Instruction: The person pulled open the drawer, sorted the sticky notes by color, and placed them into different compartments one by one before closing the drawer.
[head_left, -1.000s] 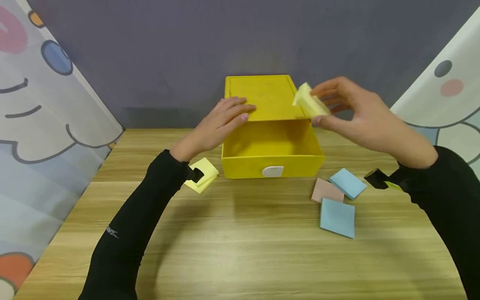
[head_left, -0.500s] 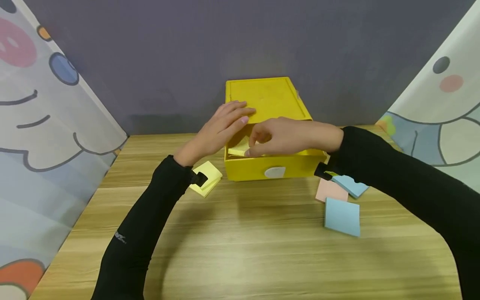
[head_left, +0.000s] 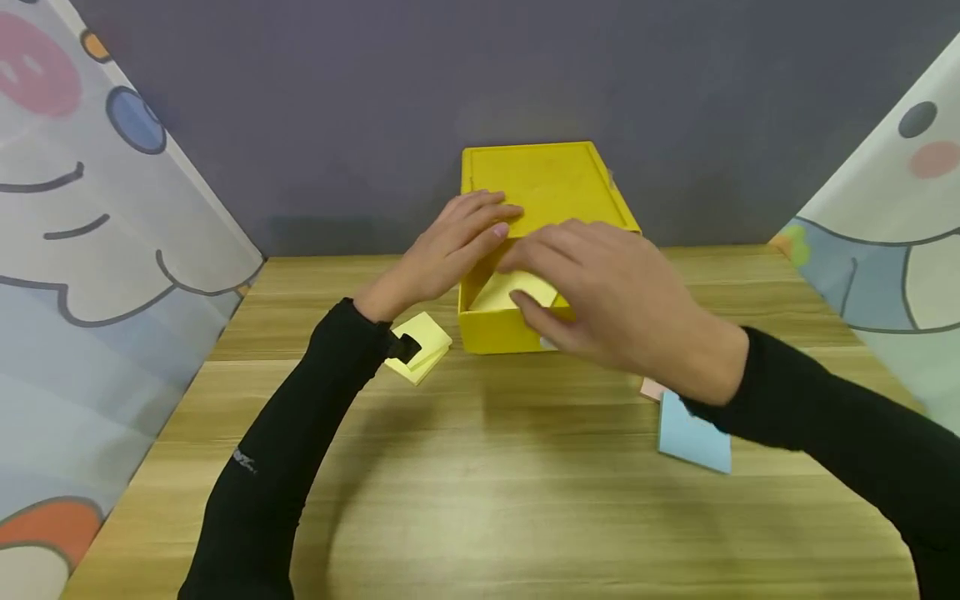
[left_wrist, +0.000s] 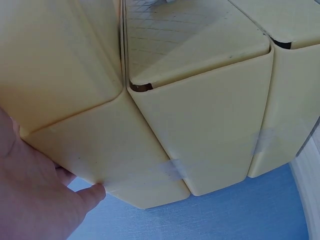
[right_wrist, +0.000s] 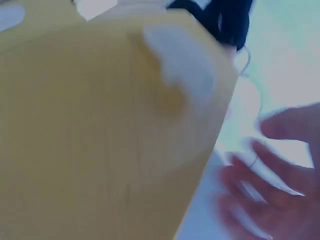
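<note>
A yellow box (head_left: pixel 547 179) stands against the wall with its drawer (head_left: pixel 495 333) pulled out. My left hand (head_left: pixel 442 254) rests on the box's top near its left edge, fingers fairly straight. In the left wrist view that hand (left_wrist: pixel 45 185) lies against the box's side. Inside the drawer lies a pale yellow sticky note pad (head_left: pixel 506 293). My right hand (head_left: pixel 615 304) hovers over the drawer's front right, fingers and thumb apart, with nothing seen between them. It hides much of the drawer. The right wrist view is blurred, and the right hand (right_wrist: pixel 280 175) shows spread fingers there.
More yellow sticky notes (head_left: pixel 429 335) lie on the wooden table left of the drawer. On the right are a blue sticky note pad (head_left: pixel 693 433) and a pink one (head_left: pixel 651 389), partly covered by the right arm. A grey wall (head_left: pixel 360 125) rises behind.
My right hand carried a yellow sticky note pad from beside the box into the drawer, let it go and drew back toward the right front. The left hand stayed on the box.
</note>
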